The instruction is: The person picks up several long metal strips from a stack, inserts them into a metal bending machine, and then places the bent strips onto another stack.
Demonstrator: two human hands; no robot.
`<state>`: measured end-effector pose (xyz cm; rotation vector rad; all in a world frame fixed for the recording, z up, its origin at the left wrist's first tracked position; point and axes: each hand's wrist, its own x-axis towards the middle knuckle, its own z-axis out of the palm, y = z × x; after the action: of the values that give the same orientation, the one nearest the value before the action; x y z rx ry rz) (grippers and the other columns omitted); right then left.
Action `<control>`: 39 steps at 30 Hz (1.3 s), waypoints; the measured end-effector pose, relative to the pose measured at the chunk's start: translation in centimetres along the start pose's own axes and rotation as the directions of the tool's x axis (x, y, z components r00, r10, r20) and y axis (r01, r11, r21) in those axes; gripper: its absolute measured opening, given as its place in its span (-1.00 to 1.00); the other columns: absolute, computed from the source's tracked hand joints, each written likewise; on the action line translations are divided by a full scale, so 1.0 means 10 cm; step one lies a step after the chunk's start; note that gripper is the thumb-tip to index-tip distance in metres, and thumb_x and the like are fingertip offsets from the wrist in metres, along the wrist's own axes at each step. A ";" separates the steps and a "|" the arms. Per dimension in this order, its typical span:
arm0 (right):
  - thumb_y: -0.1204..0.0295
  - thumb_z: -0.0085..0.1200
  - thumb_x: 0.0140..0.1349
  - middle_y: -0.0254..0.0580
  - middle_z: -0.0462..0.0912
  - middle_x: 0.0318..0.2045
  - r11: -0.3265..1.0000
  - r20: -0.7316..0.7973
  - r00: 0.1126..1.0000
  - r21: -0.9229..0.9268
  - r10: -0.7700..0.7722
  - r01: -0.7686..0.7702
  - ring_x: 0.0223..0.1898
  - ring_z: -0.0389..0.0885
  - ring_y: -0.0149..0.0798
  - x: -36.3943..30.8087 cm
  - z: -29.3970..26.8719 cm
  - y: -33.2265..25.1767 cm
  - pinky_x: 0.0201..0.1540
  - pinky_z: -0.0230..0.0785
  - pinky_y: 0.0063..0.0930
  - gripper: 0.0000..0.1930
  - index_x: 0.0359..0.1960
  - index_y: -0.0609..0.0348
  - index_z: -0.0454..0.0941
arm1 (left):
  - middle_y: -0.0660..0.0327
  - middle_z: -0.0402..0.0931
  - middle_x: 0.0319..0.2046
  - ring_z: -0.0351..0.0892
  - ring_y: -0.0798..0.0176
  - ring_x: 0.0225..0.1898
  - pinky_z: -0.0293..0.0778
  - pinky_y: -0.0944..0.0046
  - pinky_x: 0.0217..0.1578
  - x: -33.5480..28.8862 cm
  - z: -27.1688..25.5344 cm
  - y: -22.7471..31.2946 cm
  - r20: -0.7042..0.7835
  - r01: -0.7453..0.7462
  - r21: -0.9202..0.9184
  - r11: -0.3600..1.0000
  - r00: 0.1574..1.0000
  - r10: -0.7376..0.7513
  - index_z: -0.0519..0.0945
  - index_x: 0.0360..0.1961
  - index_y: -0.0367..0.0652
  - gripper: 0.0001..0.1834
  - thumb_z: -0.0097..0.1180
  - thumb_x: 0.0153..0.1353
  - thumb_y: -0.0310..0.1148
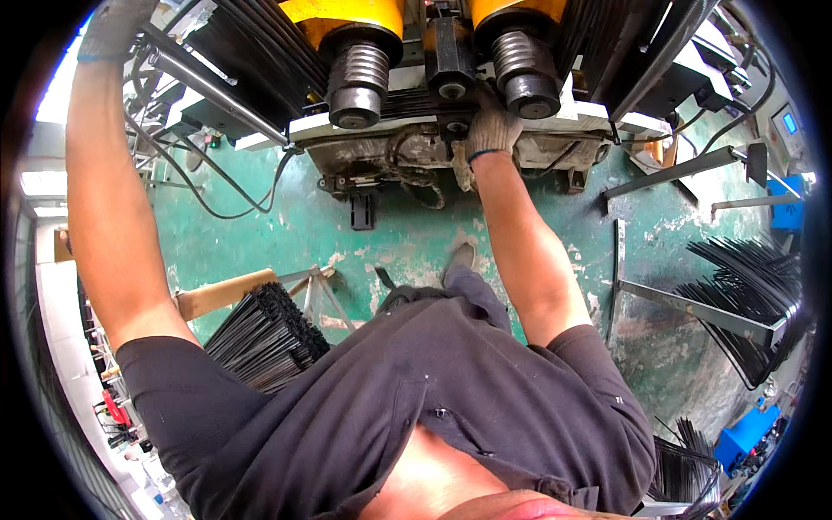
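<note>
My right hand (496, 130), in a pale knit glove, reaches in at the middle of a machine. It is beside a dark hexagonal block (450, 61) and a right-hand spring-wrapped cylinder (518, 74); its fingertips are hidden among the dark parts, so its grip does not show. A matching left cylinder (359, 87) hangs under a yellow housing (342, 19). Far to the upper left, my left hand (113, 33), in a grey glove, is stretched out near a metal rod (212, 82). Its fingers run into the picture's edge, and what they touch cannot be made out.
Bundled black rods (269, 338) rest on a stand at left; more black rods (750, 286) hang on a metal rack (702, 309) at right. A black hose (230, 212) loops below the machine. A blue box (747, 436) stands lower right on the worn green floor (394, 238).
</note>
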<state>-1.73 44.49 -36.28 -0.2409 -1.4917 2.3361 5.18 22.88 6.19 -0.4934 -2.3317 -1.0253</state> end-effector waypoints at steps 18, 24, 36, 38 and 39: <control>0.51 0.21 0.37 -0.24 0.74 -0.34 0.991 -0.471 0.878 -0.061 0.080 -0.122 -0.31 0.72 -0.34 -2.47 -2.54 -1.56 -0.16 0.58 -0.41 -0.90 -0.16 0.26 0.62 | -0.03 0.64 -0.29 0.68 0.05 -0.26 0.61 0.09 -0.04 -2.57 0.43 0.39 0.118 0.174 -0.446 0.878 0.984 -0.135 0.53 0.04 -0.34 -0.65 0.14 0.26 -0.43; 0.33 0.18 0.47 -0.31 0.62 -0.49 0.931 -0.797 0.510 -0.365 -0.323 0.019 -0.53 0.61 -0.38 -4.04 -4.11 -3.05 -0.45 0.51 -0.43 -0.82 -0.18 0.19 0.53 | -0.04 0.61 -0.16 0.63 -0.06 -0.06 0.50 -0.07 0.16 -3.88 1.81 0.77 0.690 0.734 -0.673 0.093 0.668 -0.279 0.51 0.09 -0.28 -0.58 0.15 0.17 -0.48; 0.14 0.25 0.31 -0.04 0.76 -0.28 0.324 -0.659 0.263 -0.628 -0.705 -0.707 -0.20 0.73 -0.09 -6.06 -6.91 -5.85 -0.08 0.51 -0.23 -0.64 -0.02 0.11 0.69 | -0.22 0.45 0.25 0.44 -0.27 0.29 0.38 -0.24 0.33 -5.92 4.09 2.42 0.970 0.927 0.208 -0.313 -0.153 0.191 0.40 0.27 -0.43 -0.50 0.05 0.36 -0.41; 0.12 0.19 0.33 0.04 0.74 -0.03 0.127 -0.616 0.312 -0.562 -0.723 -0.817 0.09 0.67 0.14 -6.19 -7.55 -6.13 0.11 0.47 -0.09 -0.62 0.05 0.04 0.66 | -0.24 0.44 0.22 0.50 -0.29 0.21 0.45 -0.20 0.27 -6.03 4.30 2.84 0.958 0.939 0.273 -0.210 -0.246 0.144 0.34 0.31 -0.46 -0.48 0.04 0.37 -0.44; 0.14 0.16 0.34 0.10 0.71 0.03 0.053 -0.629 0.295 -0.473 -0.720 -0.880 0.11 0.66 0.16 -6.22 -7.94 -6.16 0.13 0.48 -0.04 -0.60 0.14 -0.01 0.60 | -0.24 0.44 0.22 0.52 -0.29 0.19 0.47 -0.19 0.25 -6.06 4.36 3.06 0.964 0.959 0.249 -0.132 -0.233 0.128 0.33 0.32 -0.47 -0.47 0.04 0.37 -0.45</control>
<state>94.42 110.74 -17.73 -1.8839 -1.8395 -0.1087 54.49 68.83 -38.09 0.4940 -2.3991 -3.9332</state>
